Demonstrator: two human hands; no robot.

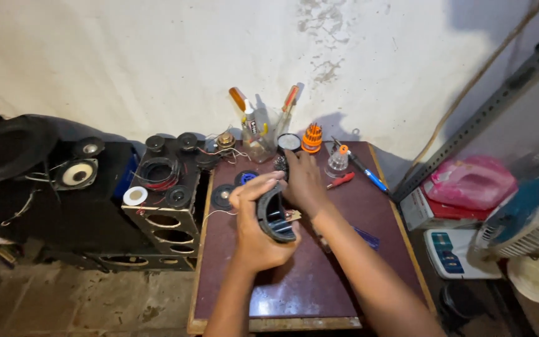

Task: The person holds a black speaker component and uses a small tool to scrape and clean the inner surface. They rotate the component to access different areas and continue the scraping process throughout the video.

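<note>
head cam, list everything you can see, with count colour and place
table: 1, dark maroon, centre
speaker part: 1, black, curved, held above table
speaker boxes: several, black, left of table
loose speakers: several, black, one white-coned, on the boxes
jar: 1, clear, table's back edge, holding tools
bit set: 1, orange, back of table
screwdriver: 1, red, right of hands
pen: 1, blue, table's right side
discs: 2, dark, one with blue, left of hands
bag: 1, pink, right shelf
fan: 1, white and teal, far right
left hand: grips speaker part
right hand: touches speaker part's far side
</note>
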